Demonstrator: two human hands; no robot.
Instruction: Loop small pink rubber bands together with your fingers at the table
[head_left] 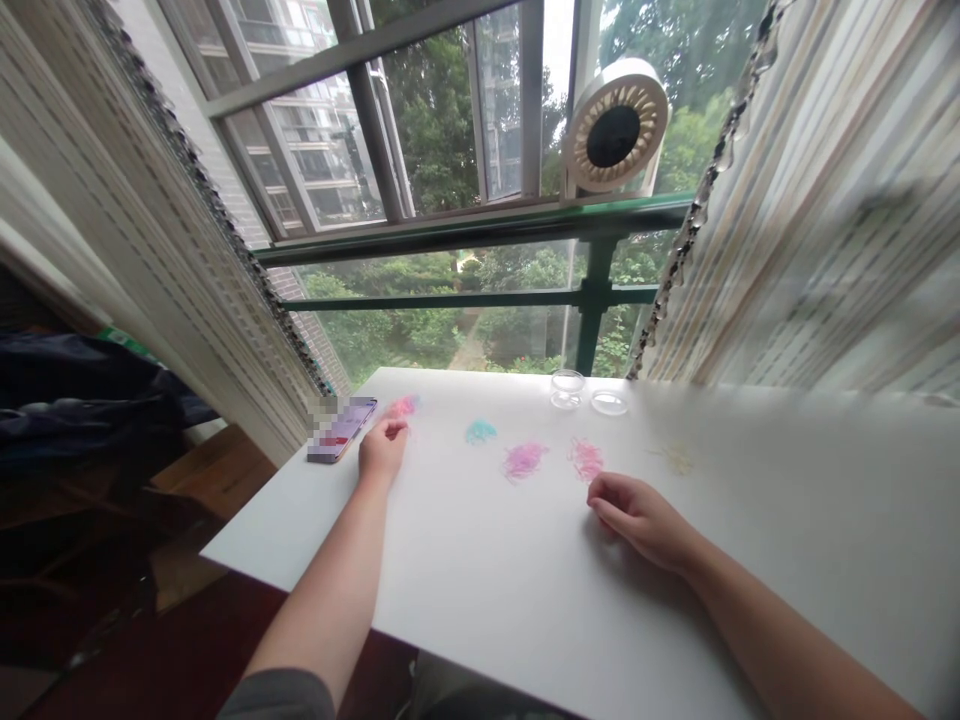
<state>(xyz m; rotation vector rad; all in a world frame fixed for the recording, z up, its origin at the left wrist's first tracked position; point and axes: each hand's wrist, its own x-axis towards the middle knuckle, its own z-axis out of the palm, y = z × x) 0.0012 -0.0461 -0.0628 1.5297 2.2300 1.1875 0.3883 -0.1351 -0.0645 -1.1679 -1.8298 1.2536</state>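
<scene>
Small loose piles of thin coloured strands, perhaps little elastic bands, lie on the white table [480, 560]. My left hand [381, 455] is closed in a pinch just in front of a mixed pink and orange pile [403, 406] at the left. Whatever its fingertips hold is too small to make out. My right hand [634, 515] rests curled near the table surface, just in front of a pink-red pile [586, 459]. Its fingers hide anything inside. Between the hands are a turquoise pile [481, 432] and a purple-pink pile [525, 460]. A pale yellow pile [679, 458] lies farther right.
At the table's back edge stand a clear round container [568, 388] and a clear shallow dish or lid [609, 403]. A phone [346, 428] lies at the left edge. Behind are a window, a green railing [465, 299], a round fan [616, 130] and striped curtains [810, 230].
</scene>
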